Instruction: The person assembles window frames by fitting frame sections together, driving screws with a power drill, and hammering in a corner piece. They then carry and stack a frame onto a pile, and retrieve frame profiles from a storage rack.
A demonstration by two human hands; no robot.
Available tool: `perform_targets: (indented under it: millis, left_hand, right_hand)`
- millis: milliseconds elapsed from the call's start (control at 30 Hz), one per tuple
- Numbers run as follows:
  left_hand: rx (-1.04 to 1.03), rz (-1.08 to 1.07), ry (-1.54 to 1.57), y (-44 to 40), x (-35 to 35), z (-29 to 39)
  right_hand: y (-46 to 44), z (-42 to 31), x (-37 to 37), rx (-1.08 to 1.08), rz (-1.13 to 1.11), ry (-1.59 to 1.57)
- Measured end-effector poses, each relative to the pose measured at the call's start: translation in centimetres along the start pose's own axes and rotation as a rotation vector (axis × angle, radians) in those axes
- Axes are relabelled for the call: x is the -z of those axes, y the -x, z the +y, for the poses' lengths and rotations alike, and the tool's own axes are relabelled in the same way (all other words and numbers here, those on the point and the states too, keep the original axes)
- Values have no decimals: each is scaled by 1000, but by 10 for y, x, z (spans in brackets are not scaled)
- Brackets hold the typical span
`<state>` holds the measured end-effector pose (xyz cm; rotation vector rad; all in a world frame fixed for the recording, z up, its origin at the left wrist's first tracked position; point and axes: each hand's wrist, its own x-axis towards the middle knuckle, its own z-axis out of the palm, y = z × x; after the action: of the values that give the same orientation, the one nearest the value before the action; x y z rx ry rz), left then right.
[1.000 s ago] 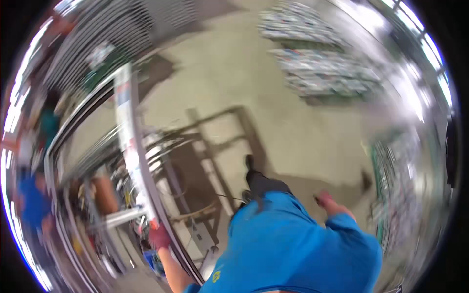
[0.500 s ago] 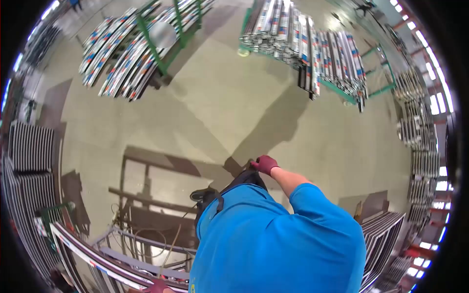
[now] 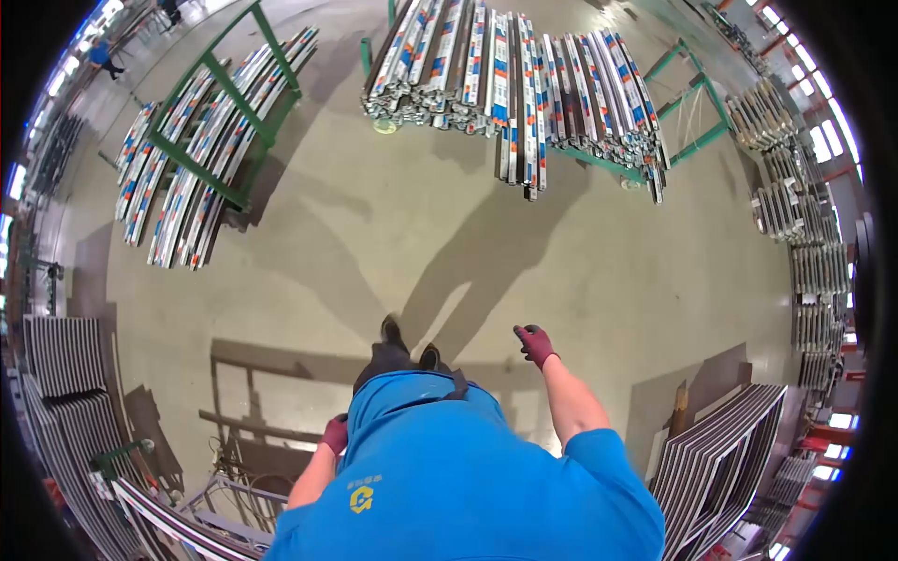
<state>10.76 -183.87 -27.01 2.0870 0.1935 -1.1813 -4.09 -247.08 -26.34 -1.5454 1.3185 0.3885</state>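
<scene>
My right hand [image 3: 535, 345], in a maroon glove with dark fingertips, is held out over the bare floor. Its fingers are curled in, and I see nothing in them. My left hand [image 3: 334, 435], gloved the same way, hangs against the side of my blue shirt [image 3: 449, 486], which hides most of its fingers. Nearest to it is a metal frame stand [image 3: 224, 510] at lower left, with long frame bars [image 3: 178, 514] on it; the hand is apart from them.
Ahead, long profiles with printed film [image 3: 496, 75] are stacked on a green-framed cart [image 3: 697, 140]. Another loaded green cart [image 3: 253, 117] stands at far left. Stacked frames lie at right [image 3: 720, 458] and left [image 3: 65, 365]. A person [image 3: 105, 58] is at the far upper left.
My left hand has come away from the frame bars at lower left to my side. My right hand has swung outward. I have stepped forward, nearer the loaded carts.
</scene>
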Motion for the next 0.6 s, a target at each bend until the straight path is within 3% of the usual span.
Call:
perform_targets:
  millis: [167,300,400,533,600]
  left_hand:
    - [43,44,-108,-88,-18,103]
    - [135,13,145,-152,-65,195]
    - [249,-50,151,-200,-114,254]
    - [31,-151,34,-209,-159,339]
    - [55,-67,59,-204,-169,370]
  right_hand:
    - [-50,-10,82,-122,39,-308]
    - [-122,-12,129,-182,67,-339]
    - [-175,-29,165,-244,62,-214]
    - [-251,-72,218,-119,9,-129]
    - [-333,-71,224,62,106,-22]
